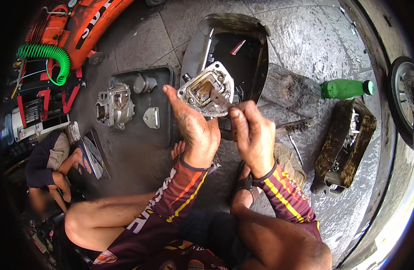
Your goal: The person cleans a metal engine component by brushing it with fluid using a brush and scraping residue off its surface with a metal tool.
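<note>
My left hand (195, 130), palm turned up and thumb stretched out, supports a metal engine cylinder head (226, 80) from below. The head is tilted so its oily open cavity faces me. Pinched between the thumb and fingers of my right hand (252, 135) is a narrow, flat, brownish tool (222, 100). Its tip reaches into the cavity; whether it is a brush or a scraper I cannot tell. The head is held above the near edge of a dark basin (263, 49). The left fingers behind the head are mostly hidden.
A black tray (164, 74) at left carries an engine casing (116, 105), a piston (144, 84) and a small metal cover (151, 118). Right are a dirty cloth (290, 90), a green bottle (344, 88) and a grimy trough of parts (326, 148). Another person (54, 157) crouches at far left.
</note>
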Demonstrator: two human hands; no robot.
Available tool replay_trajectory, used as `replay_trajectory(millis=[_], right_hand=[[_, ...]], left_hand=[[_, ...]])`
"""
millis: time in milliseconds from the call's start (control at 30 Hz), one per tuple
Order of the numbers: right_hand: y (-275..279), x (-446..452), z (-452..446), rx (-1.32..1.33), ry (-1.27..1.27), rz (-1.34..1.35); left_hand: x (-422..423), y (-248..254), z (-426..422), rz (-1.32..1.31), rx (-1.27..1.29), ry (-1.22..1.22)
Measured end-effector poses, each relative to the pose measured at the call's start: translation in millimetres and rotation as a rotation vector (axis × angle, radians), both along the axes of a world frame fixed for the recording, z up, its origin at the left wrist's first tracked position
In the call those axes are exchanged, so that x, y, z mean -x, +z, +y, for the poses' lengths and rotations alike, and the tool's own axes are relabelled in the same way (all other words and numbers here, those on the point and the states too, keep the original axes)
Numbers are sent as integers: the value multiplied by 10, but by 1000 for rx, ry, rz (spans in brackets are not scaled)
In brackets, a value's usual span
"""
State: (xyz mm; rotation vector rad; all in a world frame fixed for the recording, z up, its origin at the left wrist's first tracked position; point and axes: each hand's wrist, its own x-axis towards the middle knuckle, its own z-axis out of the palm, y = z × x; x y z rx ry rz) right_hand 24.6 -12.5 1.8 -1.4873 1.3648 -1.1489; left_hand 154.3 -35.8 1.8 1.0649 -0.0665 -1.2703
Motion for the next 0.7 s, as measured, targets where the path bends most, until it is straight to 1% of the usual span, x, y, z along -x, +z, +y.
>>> replay_trajectory(millis=[33, 67, 100, 167, 200, 233, 300, 333, 367, 433, 467, 500, 567, 600, 633, 667, 700], right_hand=[[45, 37, -28, -98, -9, 18], [66, 73, -102, -89, -47, -5], [49, 67, -91, -82, -49, -4], [-23, 3, 42, -37, 19, -54], [-40, -45, 71, 18, -2, -17], [-49, -21, 60, 15, -3, -20], [-6, 42, 3, -124, 48, -20], [15, 41, -80, -36, -74, -62], [45, 74, -90, -96, -62, -76], [-8, 32, 49, -151, 54, -29], [-12, -32, 100, -25, 35, -24], [-42, -85, 106, 26, 85, 2], [-29, -64, 107, -21, 46, -55], [31, 2, 45, -153, 32, -91], [10, 38, -41, -24, -42, -61], [50, 76, -71, -71, -28, -69], [90, 105, -92, -119, -11, -75]], left_hand=[[17, -1, 9, -51, -18, 7], [62, 22, 10, -157, -41, 38], [78, 36, -23, -155, -35, 36], [97, 62, -51, -70, -77, 153], [73, 65, -48, -53, -91, 122], [73, 53, -63, -56, -93, 121], [70, 35, -63, -90, -65, 120], [69, 26, -50, -89, -67, 119], [66, 16, -42, -74, -58, 99], [59, 20, -20, -46, -42, 60], [56, 27, -43, -45, -33, 63], [44, 29, -46, -19, -23, 25], [15, 32, 17, -2, -37, -10], [25, 34, 11, -42, -5, -20], [50, 39, -20, -80, 37, -34], [81, 54, -29, -108, -31, 40], [88, 77, -32, -104, -29, 40]])
